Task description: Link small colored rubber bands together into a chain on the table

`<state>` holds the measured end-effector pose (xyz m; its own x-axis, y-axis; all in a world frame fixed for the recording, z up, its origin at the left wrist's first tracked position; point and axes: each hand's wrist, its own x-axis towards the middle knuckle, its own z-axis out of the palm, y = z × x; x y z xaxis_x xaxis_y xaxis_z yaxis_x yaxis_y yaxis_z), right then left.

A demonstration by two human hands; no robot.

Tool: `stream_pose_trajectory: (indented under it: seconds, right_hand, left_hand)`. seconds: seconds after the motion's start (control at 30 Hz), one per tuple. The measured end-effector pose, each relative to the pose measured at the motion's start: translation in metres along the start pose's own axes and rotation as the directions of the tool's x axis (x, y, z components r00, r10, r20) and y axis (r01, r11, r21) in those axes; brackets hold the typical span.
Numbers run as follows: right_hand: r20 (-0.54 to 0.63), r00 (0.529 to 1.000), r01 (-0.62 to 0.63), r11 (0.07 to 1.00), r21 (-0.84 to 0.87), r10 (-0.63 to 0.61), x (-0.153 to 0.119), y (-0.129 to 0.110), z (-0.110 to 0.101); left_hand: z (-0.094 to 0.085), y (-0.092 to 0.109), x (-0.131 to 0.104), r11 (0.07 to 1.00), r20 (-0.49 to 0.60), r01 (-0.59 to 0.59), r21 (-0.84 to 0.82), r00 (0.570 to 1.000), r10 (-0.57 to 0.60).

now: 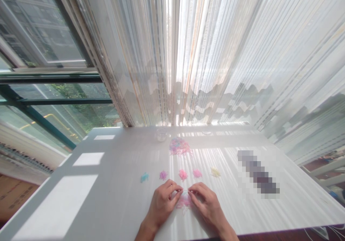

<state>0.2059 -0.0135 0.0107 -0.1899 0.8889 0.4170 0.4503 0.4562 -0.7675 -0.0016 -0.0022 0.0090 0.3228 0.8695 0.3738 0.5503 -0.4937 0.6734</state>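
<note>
Thumb and forefinger come close together on both the left hand [161, 202] and the right hand [207, 201]; from here I can't tell whether either pinches anything. A loose pastel heap [184, 202] of small strands lies on the white table [118, 205] between them. Just beyond, a row runs blue pile [145, 177], purple pile [163, 175], two pink piles [183, 174], yellow pile [215, 172]; farther back sits a bigger mixed pile [180, 146] beside a clear cup [162, 136].
</note>
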Motion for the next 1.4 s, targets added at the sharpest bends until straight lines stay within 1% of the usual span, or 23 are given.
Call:
stream_pose_trajectory:
  seconds: [0.2,0.47,0.77,0.87,1.03,1.13,1.27,1.4]
  right_hand:
    - [-0.004,1.000,-0.006,1.000,0.009,0.006,0.000,0.001,0.000]
    - [0.002,1.000,-0.007,1.000,0.002,0.007,0.000,0.000,0.000]
    - [-0.011,1.000,-0.020,1.000,0.010,0.020,0.001,-0.002,-0.001]
    - [-0.018,1.000,-0.017,1.000,0.006,0.017,0.001,-0.003,-0.001]
    - [-0.019,1.000,-0.007,1.000,0.024,0.008,0.001,-0.001,0.000]
    - [-0.010,1.000,-0.018,0.999,0.027,0.018,0.001,-0.001,-0.001]
    - [-0.006,1.000,-0.023,0.999,0.031,0.023,0.002,-0.004,-0.002]
    - [-0.001,1.000,-0.023,0.999,0.032,0.023,0.003,-0.007,-0.003]
  left_hand:
    - [0.000,0.000,0.000,1.000,-0.001,0.005,0.007,1.000,-0.005]
    - [-0.003,0.004,0.001,1.000,-0.019,-0.008,0.021,1.000,0.008]
    - [-0.001,0.002,0.000,0.996,-0.163,-0.017,0.091,0.986,0.032]
    - [-0.009,-0.002,0.000,0.987,-0.213,-0.004,0.158,0.976,0.038]
    - [-0.039,-0.023,-0.003,0.932,-0.314,0.075,0.356,0.949,0.043]
    - [-0.052,-0.034,-0.005,0.895,-0.328,0.121,0.430,0.944,0.030]
    - [-0.053,-0.039,-0.006,0.858,-0.317,0.141,0.494,0.948,0.026]
    - [-0.048,-0.038,-0.004,0.858,-0.305,0.136,0.495,0.952,0.025]
